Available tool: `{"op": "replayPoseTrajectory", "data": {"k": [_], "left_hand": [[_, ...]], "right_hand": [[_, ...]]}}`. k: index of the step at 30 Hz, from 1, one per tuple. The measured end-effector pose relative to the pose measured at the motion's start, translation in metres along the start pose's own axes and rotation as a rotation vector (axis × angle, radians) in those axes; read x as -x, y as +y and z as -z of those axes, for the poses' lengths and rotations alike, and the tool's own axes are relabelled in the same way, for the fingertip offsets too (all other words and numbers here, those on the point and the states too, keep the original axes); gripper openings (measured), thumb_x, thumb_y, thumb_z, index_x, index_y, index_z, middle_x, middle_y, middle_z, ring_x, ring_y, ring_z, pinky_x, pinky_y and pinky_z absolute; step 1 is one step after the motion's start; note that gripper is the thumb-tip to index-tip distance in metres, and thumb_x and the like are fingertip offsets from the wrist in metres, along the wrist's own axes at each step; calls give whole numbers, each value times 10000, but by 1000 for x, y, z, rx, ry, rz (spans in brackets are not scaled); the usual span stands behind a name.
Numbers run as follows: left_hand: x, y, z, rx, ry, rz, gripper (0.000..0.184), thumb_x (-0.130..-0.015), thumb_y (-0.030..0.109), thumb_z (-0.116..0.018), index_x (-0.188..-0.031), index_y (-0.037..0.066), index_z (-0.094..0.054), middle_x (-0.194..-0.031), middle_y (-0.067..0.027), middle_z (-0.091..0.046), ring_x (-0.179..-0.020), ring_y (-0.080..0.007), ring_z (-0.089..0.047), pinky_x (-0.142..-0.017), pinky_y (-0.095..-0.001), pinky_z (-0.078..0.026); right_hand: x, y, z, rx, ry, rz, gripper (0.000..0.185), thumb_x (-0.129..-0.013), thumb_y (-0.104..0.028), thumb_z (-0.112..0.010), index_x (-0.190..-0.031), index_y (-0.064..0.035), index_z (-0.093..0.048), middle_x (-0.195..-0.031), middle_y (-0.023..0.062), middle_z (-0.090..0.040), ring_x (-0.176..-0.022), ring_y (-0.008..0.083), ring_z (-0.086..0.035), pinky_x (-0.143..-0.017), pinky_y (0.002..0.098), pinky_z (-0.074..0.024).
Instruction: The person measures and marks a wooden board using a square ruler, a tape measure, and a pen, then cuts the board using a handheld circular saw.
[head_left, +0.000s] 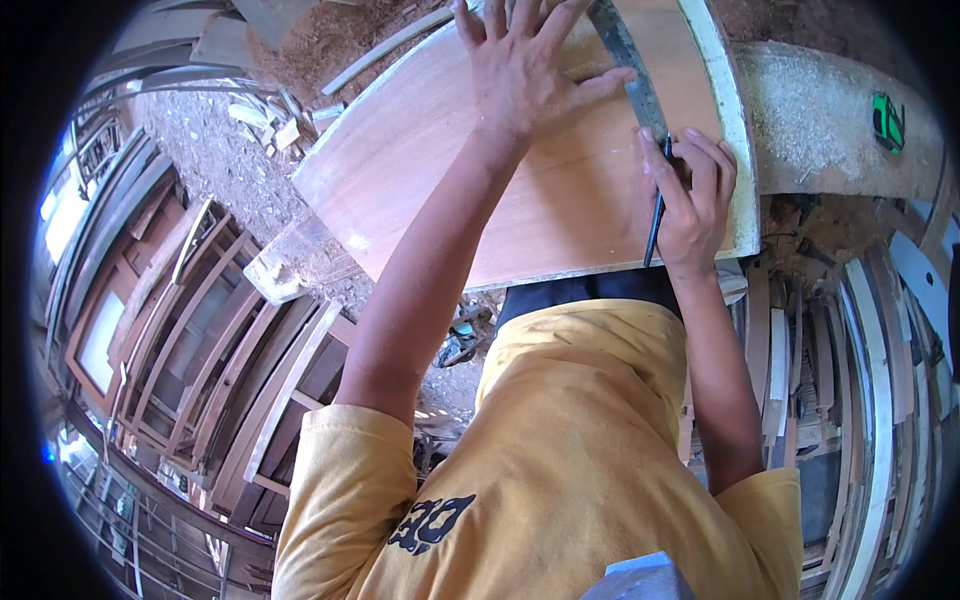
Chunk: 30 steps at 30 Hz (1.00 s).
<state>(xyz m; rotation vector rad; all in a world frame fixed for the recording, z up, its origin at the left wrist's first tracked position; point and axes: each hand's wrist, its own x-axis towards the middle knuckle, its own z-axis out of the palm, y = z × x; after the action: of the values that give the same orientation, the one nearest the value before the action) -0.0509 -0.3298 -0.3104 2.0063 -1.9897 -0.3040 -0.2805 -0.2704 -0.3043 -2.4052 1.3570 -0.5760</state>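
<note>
A large wooden panel [420,170] with a curved, pale edge lies in front of my body. My left hand [520,75] is pressed flat on it with fingers spread, the thumb reaching to the edge of a metal ruler [640,85]. The fingertips are partly cut off by the top of the view. My right hand [692,205] is closed around a thin dark pencil [657,215], near the ruler's lower end. Its upper end is by the ruler and its lower end is over the panel's near edge.
A green-and-black tape measure [886,122] sits on a dusty board [810,120] at the right. Wooden frames [200,350] are stacked at the left, and long wood strips [870,400] stand at the right. Scraps and sawdust cover the ground.
</note>
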Motion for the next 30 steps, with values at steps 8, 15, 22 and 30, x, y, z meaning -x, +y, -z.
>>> {"op": "replayPoseTrajectory", "data": {"k": [8, 15, 22, 30], "left_hand": [[0, -1, -1, -20, -7, -2, 885, -784, 686, -737, -1480, 165, -574, -1649, -128, -360, -1580, -396, -159, -1267, -613, -15], [0, -1, -1, -29, -16, 0, 880, -788, 689, -730, -1479, 166, -575, -1654, -125, -352, -1583, -397, -147, -1267, -614, -3], [-1, 0, 1, -20, -32, 19, 881, -787, 711, -718, -1472, 175, -582, -1653, -122, -351, -1586, -397, -138, -1264, -615, -3], [0, 2, 2, -9, -61, 39, 884, -784, 710, -720, -1477, 181, -579, -1636, -133, -373, -1585, -400, -141, -1262, -614, -2]], "right_hand": [[-1, 0, 1, -7, 5, -1, 372, -848, -120, -733, -1211, -187, -784, -1056, 81, -599, -1148, 295, -611, -1085, 520, -425], [-2, -1, 2, -6, 0, -5, 376, -849, -119, -734, -1217, -184, -782, -1053, 80, -597, -1149, 292, -610, -1086, 520, -422], [-3, -1, 2, -21, 2, -9, 376, -847, -108, -733, -1212, -179, -785, -1052, 80, -588, -1144, 292, -609, -1084, 522, -418], [-2, -2, 2, -17, 16, -17, 379, -840, -107, -728, -1211, -165, -784, -1045, 83, -587, -1143, 294, -609, -1096, 526, -416]]}}
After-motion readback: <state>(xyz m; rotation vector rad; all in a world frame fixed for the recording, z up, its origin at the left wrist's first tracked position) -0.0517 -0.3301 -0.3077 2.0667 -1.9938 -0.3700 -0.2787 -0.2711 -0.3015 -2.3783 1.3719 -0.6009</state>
